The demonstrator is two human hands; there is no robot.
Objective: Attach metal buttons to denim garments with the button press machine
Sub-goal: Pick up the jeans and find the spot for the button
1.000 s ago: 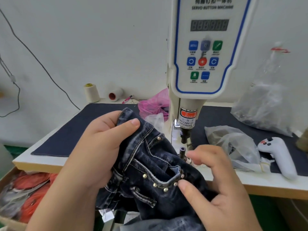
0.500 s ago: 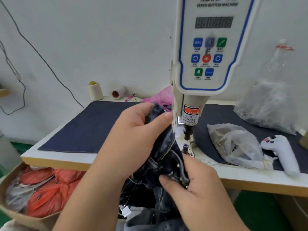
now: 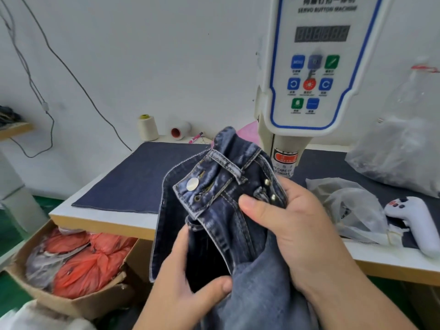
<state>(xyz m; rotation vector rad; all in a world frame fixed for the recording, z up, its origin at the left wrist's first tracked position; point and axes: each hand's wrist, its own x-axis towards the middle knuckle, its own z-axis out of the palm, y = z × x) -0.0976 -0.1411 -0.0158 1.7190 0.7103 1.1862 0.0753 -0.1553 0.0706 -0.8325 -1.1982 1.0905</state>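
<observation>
Button press machine (image 3: 316, 75) stands on the tabletop (image 3: 107, 216); its die is hidden behind the jeans (image 3: 221, 210), held up before it. Both hands pinch denim: right hand (image 3: 292, 229) at waistband, left hand (image 3: 190, 289) lower. Metal button (image 3: 192, 183) looks seated; advise checking it lies flat. Lower garment cut off.

Both hands hold the denim garment (image 3: 228, 206) in front of the button press machine (image 3: 309, 75) — right hand (image 3: 292, 225) gripping the waistband, left hand (image 3: 190, 289) pinching lower fabric. A metal button (image 3: 192, 183) sits on the waistband end — facing the camera.
</observation>
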